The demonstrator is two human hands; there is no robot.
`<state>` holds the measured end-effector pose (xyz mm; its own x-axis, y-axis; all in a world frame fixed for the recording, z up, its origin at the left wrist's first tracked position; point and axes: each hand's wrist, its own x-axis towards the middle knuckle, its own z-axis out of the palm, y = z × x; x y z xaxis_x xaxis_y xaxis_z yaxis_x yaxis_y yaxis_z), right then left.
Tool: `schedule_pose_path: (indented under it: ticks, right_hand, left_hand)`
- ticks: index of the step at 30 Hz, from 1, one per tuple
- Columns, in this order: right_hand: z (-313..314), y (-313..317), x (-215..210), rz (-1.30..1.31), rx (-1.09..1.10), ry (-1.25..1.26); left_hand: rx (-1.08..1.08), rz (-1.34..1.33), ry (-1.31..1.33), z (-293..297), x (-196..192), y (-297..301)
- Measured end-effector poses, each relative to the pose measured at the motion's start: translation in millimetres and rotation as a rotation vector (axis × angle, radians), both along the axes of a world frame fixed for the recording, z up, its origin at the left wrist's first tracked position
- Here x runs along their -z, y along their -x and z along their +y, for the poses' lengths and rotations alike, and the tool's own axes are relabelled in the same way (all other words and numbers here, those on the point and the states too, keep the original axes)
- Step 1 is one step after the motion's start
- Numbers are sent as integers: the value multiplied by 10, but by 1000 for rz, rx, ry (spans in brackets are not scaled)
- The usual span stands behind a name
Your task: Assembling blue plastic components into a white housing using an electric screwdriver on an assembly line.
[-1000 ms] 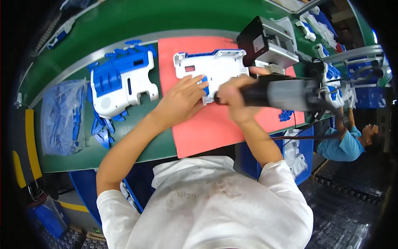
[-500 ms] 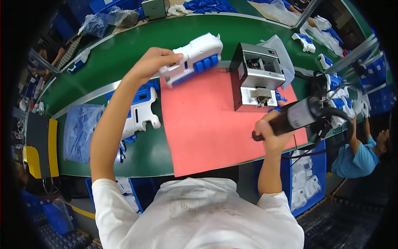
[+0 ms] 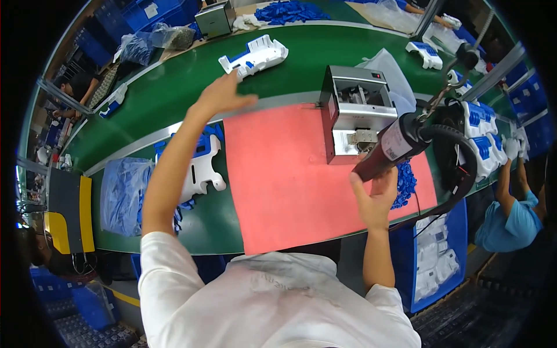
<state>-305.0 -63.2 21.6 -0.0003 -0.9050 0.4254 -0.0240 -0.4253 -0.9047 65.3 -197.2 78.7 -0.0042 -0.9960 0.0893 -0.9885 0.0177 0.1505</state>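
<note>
My left hand [image 3: 223, 95] is empty, its fingers spread, over the near edge of the green conveyor belt [image 3: 191, 81]. Just beyond its fingertips lies a white and blue plastic housing [image 3: 258, 57], on the belt with its hollow side up. In my right hand [image 3: 376, 197] is a black electric screwdriver [image 3: 393, 148], tilted and hanging from a cord and hook; its tip is hidden. Behind it stands a metal screw feeder [image 3: 361, 107] on the pink mat [image 3: 278, 174]. A pile of small blue parts [image 3: 404, 185] lies right of my right hand.
Left of the mat are another white and blue housing [image 3: 200, 171] and a blue plastic bag [image 3: 125, 191]. A blue bin [image 3: 441, 261] of white parts stands below the bench at right. Finished-looking housings [image 3: 481, 136] are stacked near a co-worker in blue [image 3: 510, 217].
My left hand has let go of the housing, which now rests farther back on the belt. The screwdriver has swung more upright in my right hand, uncovering the blue parts.
</note>
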Motion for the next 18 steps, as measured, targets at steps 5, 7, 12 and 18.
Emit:
schedule_pose_path:
  ticks: [5, 7, 12, 18]
  right_hand:
    - [-258, -15, 91, 0, 186, 79]
    - [-391, -6, 152, 61, 229, 81]
    - [-275, 34, 6, -11, 222, 250]
    - [43, 643, -48, 570, 317, 120]
  left_hand:
    - [36, -329, -312, 1074, -112, -13]
    - [45, -300, -320, 1116, -58, -77]
    - [174, -40, 20, 1320, -73, -217]
    - [-15, 467, 376, 2044, -812, -627]
